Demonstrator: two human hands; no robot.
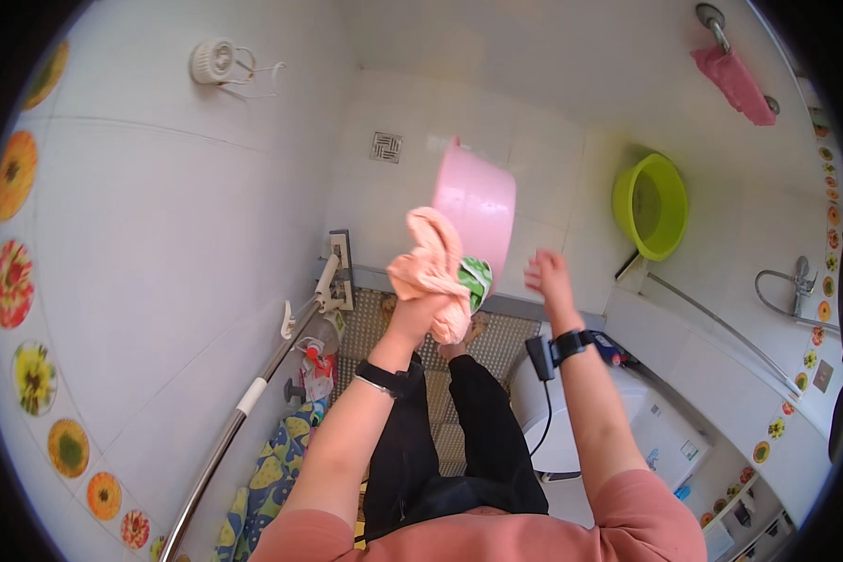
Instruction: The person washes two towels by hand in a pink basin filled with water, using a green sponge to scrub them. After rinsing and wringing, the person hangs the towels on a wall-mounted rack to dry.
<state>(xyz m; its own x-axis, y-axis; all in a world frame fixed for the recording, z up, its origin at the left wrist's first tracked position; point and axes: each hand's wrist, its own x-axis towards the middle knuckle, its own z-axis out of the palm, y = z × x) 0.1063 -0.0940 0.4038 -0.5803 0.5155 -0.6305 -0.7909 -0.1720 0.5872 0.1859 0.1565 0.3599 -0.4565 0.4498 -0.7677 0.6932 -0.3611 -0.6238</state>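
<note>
My left hand (413,316) is closed around a bunched peach-coloured cloth (432,270), which looks like a towel. A green-and-white patterned piece (475,281) sticks out beside it; whether it is a separate item I cannot tell. Just beyond the cloth a pink plastic basin (476,200) stands tilted on its side, its outer wall towards me. The cloth hides part of its near edge, so contact between the two is unclear. My right hand (548,277) hovers to the right of the basin, fingers apart and holding nothing.
A lime-green basin (652,207) leans by the right wall. At left stand a flat mop (337,274) and a metal pole (211,456). A toilet (558,442) is close on my right. The tiled floor has a drain (386,147); a raised sill (513,306) borders the textured mat (365,316).
</note>
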